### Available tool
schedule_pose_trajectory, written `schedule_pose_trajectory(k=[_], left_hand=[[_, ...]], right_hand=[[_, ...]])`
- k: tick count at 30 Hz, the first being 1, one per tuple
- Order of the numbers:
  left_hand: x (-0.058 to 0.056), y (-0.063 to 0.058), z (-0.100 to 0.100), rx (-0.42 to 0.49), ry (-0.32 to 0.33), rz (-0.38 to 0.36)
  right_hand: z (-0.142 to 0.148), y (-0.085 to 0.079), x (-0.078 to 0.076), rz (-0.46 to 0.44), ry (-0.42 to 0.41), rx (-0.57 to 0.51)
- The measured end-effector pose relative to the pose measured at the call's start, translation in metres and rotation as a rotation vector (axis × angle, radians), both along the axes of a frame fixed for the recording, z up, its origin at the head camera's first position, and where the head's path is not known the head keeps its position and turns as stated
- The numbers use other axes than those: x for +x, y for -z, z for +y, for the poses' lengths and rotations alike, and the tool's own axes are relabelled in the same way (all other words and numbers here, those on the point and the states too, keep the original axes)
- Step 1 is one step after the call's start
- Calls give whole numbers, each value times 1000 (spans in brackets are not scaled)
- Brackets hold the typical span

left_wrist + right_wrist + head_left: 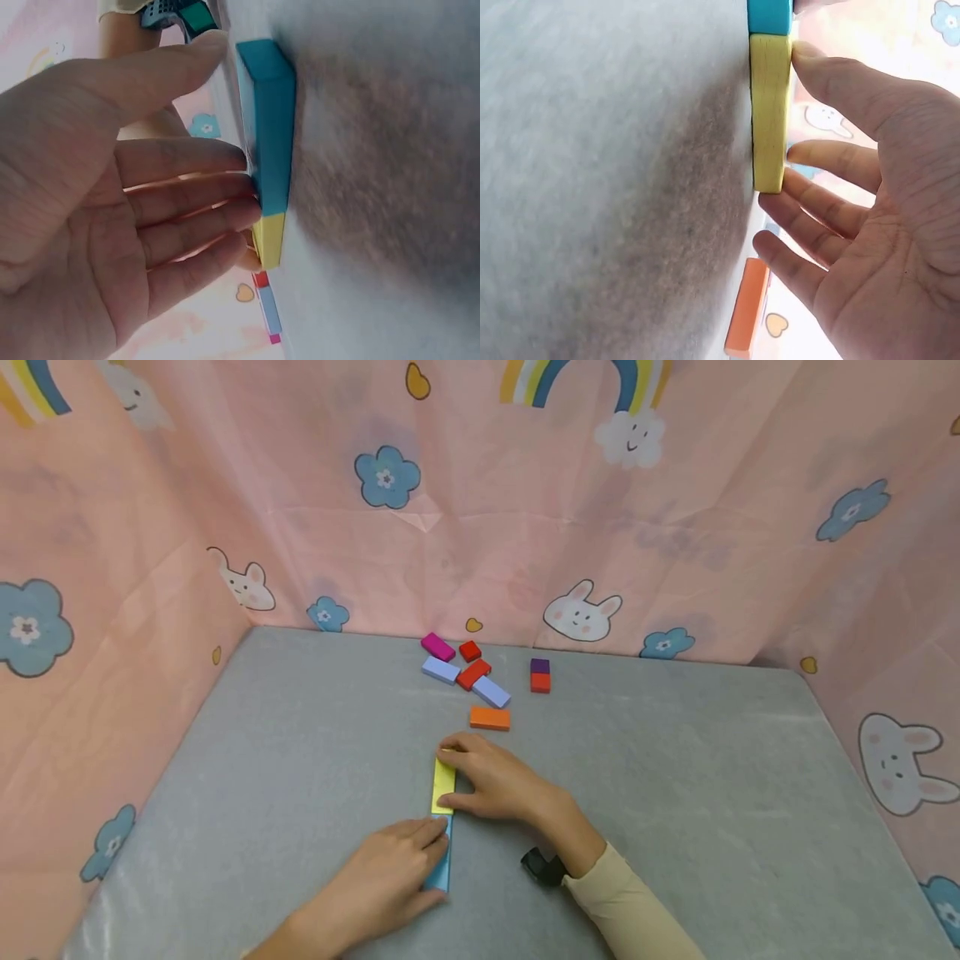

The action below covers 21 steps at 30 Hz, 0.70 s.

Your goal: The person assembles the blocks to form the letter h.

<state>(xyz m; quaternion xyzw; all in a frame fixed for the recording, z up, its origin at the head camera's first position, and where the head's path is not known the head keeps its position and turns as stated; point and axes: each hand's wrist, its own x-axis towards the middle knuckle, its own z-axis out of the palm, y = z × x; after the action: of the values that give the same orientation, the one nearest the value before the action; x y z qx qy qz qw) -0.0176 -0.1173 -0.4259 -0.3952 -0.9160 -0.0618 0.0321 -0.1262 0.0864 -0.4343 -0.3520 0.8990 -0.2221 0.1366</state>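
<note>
– Gripping the yellow wooden block (443, 783) on the table (712, 793)?
– No, just touching with relaxed right hand (495, 783); with straight-fingered left hand (386, 867), the abutting blue block (273, 135)
– Likely light, stiff; pinch long sides

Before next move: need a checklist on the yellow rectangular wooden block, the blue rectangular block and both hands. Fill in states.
1. Yellow rectangular wooden block meets blue rectangular block end to end: ok, no gap visible.
2. Both blocks flat on the grey tabletop: ok.
3. Left hand at the blue block: ok, fingertips touching.
4. Right hand free of the yellow block: not ok, fingertips touching.
5. Orange rectangular block apart from the yellow: ok.
6. Pressure from either hand: cannot tell.
</note>
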Motion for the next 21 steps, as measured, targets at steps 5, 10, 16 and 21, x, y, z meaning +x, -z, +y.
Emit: schedule_pose_trajectory(k=[5, 10, 16, 21], left_hand=[[-11, -2, -4, 48, -17, -132], [-27, -4, -6, 55, -42, -295], [-45, -5, -6, 47, -55, -402], [-48, -6, -8, 63, -93, -492]], right_hand=[[2, 1, -2, -20, 36, -49], [7, -2, -4, -1, 71, -84], [13, -4, -8, 17, 118, -95], [17, -7, -11, 33, 158, -123]])
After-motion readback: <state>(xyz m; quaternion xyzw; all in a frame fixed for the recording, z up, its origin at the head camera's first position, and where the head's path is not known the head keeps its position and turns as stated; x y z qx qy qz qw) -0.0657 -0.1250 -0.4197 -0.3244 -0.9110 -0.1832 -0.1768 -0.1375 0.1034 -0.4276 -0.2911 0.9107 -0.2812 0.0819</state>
